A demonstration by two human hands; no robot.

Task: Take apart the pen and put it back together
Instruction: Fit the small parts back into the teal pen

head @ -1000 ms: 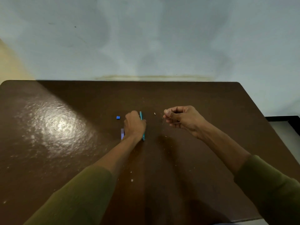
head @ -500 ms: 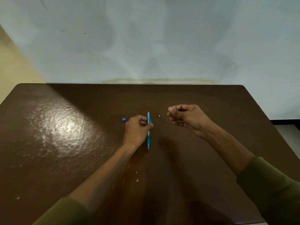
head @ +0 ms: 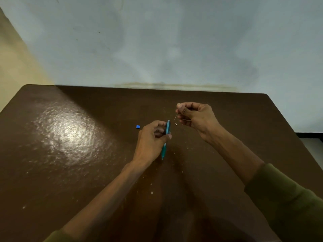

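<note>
Left hand [head: 152,138] grips teal pen barrel [head: 166,137] above table [head: 70,154] centre. Right hand [head: 195,116] pinches thin refill [head: 175,116]. Blue cap piece [head: 137,126] and small white piece [head: 176,124] lie near barrel. I judge reassembly step; next, align refill with barrel opening.

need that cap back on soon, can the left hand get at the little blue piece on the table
Probably yes: the blue piece lies bare on the table just beside the left hand, but its grip is full with the teal pen barrel.
</note>
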